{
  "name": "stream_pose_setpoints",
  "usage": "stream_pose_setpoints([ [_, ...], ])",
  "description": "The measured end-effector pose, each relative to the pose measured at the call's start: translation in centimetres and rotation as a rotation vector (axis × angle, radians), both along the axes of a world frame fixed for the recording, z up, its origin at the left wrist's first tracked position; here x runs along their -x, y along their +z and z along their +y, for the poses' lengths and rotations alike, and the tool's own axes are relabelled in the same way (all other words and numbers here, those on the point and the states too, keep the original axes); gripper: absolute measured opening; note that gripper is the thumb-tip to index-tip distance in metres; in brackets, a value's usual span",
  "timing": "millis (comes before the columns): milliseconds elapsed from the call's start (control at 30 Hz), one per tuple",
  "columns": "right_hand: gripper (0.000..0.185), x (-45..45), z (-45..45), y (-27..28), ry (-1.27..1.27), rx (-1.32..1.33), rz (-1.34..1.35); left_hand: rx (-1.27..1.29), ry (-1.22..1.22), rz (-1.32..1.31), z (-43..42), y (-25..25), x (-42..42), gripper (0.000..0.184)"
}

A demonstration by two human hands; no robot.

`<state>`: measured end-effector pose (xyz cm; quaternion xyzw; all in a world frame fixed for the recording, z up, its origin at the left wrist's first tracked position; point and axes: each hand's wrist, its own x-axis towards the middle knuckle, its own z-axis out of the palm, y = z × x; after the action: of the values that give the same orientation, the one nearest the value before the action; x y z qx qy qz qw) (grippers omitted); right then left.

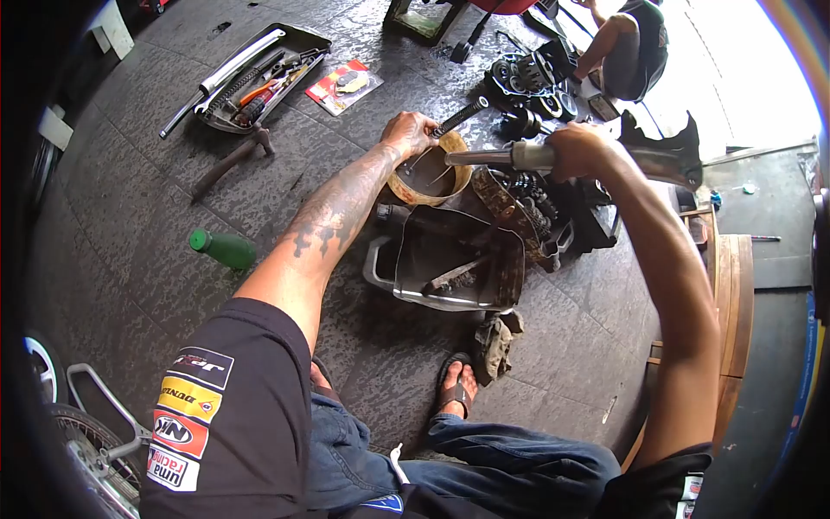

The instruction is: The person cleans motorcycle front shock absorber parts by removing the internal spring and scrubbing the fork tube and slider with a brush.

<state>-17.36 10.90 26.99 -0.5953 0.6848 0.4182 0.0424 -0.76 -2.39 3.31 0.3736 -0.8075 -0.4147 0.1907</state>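
Note:
My left hand [409,133] is closed around a dark, ribbed rod [462,115] that looks like a coil spring, its hollow end pointing up and right. The hand is just above a round, stained basin [396,186] with dark contents. Thin light streaks show inside the basin. My right hand [586,149] grips a motorcycle fork leg [529,156], held nearly level. Its narrow silver tube reaches left over the basin's right side, and its wide bracketed end is beyond my wrist at the right.
A cut-open plastic container [380,264] holds a brush-like tool. Greasy engine parts [527,73] lie beyond. To the left are a tool tray [324,43], a hammer [226,164], a green bottle [226,248] and a packaged part [344,86]. A rag [495,346] lies near my foot; another person [635,52] crouches ahead.

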Motion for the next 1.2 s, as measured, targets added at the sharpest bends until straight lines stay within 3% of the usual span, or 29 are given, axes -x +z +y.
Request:
stream_pose_setpoints([
  [400,0.039,1.1,3.7,-9.3,-0.236,0.225,-0.193,0.057,0.110,-0.080,0.2,-0.5,-0.6,0.030],
  [700,0.045,-0.5,4.7,-10.6,-0.326,0.115,-0.255,0.149,0.055,-0.133,0.1,-0.1,-0.8,0.031],
  [967,0.039,-0.7,4.6,-10.9,-0.252,0.211,-0.247,0.150,0.066,-0.140,-0.3,-0.1,-0.9,0.033],
  [1000,0.040,-0.8,4.7,-10.2,-0.255,0.191,-0.250,0.165,0.068,-0.146,-0.2,-0.1,-1.0,0.033],
  [1033,0.065,-0.6,3.9,-10.1,-0.340,0.054,-0.249,0.183,0.071,-0.146,-0.3,0.1,-0.9,0.033],
  [1100,0.043,-0.2,4.4,-10.3,-0.274,0.157,-0.251,0.163,0.071,-0.138,-0.3,0.3,-0.8,0.034],
  [1200,0.044,0.2,4.6,-10.7,-0.287,0.197,-0.265,0.193,0.067,-0.119,-0.5,-0.2,-0.9,0.033],
])
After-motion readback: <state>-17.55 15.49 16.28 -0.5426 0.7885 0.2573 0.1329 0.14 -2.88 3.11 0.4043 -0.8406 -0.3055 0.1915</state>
